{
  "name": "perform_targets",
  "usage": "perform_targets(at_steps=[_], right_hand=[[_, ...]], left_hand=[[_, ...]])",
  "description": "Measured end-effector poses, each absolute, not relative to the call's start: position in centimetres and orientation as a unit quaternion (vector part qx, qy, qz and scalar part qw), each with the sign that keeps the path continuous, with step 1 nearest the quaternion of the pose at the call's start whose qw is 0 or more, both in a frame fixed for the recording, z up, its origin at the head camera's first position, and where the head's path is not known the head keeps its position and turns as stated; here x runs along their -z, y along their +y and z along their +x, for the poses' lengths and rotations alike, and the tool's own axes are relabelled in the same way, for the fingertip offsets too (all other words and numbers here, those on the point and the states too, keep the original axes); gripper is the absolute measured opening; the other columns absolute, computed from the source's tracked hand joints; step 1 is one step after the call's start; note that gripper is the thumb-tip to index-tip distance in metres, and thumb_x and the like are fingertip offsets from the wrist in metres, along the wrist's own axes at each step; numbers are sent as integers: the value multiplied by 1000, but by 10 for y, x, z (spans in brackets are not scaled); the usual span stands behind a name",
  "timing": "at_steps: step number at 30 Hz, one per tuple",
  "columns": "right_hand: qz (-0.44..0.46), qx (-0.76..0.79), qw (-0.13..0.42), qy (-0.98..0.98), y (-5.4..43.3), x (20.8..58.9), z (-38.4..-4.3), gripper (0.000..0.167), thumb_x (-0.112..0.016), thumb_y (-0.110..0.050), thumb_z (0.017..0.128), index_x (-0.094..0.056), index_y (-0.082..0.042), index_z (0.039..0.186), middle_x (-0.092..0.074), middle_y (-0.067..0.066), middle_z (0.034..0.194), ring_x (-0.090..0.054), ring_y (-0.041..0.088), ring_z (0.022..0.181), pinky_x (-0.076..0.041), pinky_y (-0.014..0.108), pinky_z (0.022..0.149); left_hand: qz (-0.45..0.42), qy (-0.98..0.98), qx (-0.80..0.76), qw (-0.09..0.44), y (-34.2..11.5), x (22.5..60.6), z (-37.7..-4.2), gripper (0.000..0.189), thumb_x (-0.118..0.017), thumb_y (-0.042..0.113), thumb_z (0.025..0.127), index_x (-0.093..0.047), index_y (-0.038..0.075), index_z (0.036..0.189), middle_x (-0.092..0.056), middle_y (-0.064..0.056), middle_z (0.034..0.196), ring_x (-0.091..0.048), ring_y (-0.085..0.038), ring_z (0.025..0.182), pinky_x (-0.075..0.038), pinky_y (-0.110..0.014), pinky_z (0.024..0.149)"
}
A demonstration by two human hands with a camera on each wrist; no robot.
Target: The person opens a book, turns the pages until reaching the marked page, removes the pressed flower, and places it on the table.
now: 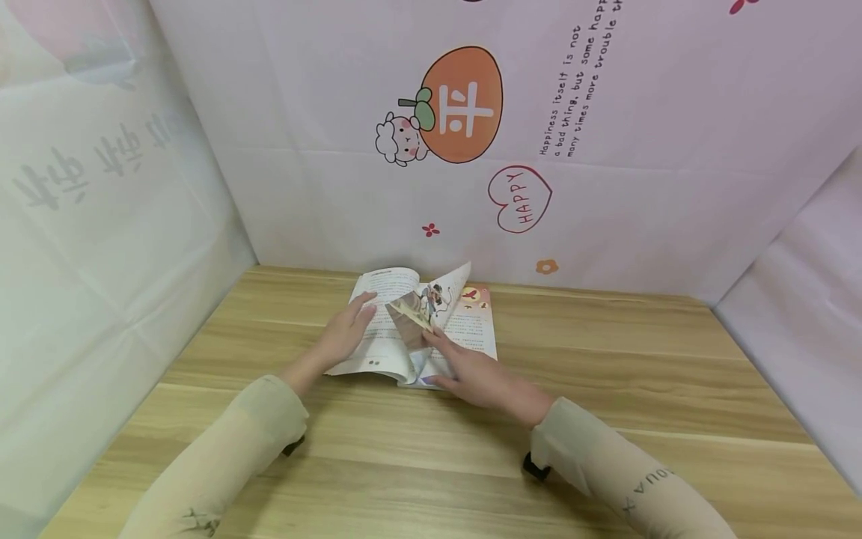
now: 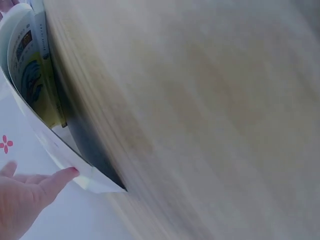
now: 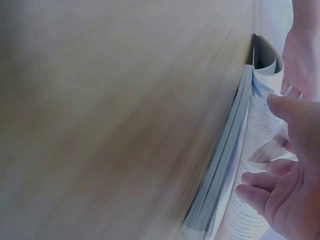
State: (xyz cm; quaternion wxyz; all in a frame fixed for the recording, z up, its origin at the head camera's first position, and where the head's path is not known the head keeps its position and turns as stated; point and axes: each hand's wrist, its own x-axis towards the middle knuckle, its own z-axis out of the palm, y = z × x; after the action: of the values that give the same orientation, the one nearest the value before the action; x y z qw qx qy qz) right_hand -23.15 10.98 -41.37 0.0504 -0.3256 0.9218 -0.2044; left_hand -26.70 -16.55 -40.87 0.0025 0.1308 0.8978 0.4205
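A table with a pale wood-grain top stands here, its streaks running side to side. On it lies an open book, the right-hand block flat against the wood, the left-hand side bowing upward. The tabletop's far edge runs just behind the book; wood spreads widely to its right.

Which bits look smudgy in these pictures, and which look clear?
Head: the right hand looks a bit smeary, the HAPPY heart crisp; left wrist: the wooden table is very blurry; right wrist: the table is blurry too, the book clearer.
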Motion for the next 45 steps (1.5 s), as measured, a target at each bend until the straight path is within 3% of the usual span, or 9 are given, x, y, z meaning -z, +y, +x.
perform_targets(at_steps=[6,14,26,38,45], right_hand=[[-325,200,65,922,101,409,-234,75,-65,-36,103,-26,-16,164,-18,11,169,-49,36,138,-44,51,109],[-332,182,73,923,88,409,-234,72,-64,-37,103,-30,-15,163,-20,14,168,-55,37,131,-50,51,101],[-333,177,101,921,77,407,-230,68,-61,-41,104,-32,-19,162,-18,9,170,-57,34,130,-50,53,100],[-346,168,102,917,70,407,-228,69,-60,-42,104,-29,-21,163,-15,5,170,-43,31,143,-48,52,105],[-354,155,104,917,65,406,-227,70,-60,-42,104,-30,-19,163,-16,5,170,-56,33,131,-51,52,100]], left_hand=[[128,883,-450,-44,-162,407,-266,56,-40,32,112,-30,5,160,-18,-24,167,-25,-48,148,-19,-61,120],[179,897,-397,-70,-158,411,-264,60,-53,23,108,-30,5,160,-12,-27,167,-26,-47,148,-24,-60,118],[224,934,-280,-13,-151,412,-264,57,-54,22,107,-36,14,160,-9,-20,169,-12,-52,150,-21,-67,116],[237,939,-247,28,-148,407,-264,56,-48,25,110,-32,17,162,-14,-7,171,-10,-47,152,-28,-68,113],[240,941,-231,65,-146,408,-265,55,-40,33,112,-28,21,164,-17,-2,170,-11,-43,153,-23,-67,116]])
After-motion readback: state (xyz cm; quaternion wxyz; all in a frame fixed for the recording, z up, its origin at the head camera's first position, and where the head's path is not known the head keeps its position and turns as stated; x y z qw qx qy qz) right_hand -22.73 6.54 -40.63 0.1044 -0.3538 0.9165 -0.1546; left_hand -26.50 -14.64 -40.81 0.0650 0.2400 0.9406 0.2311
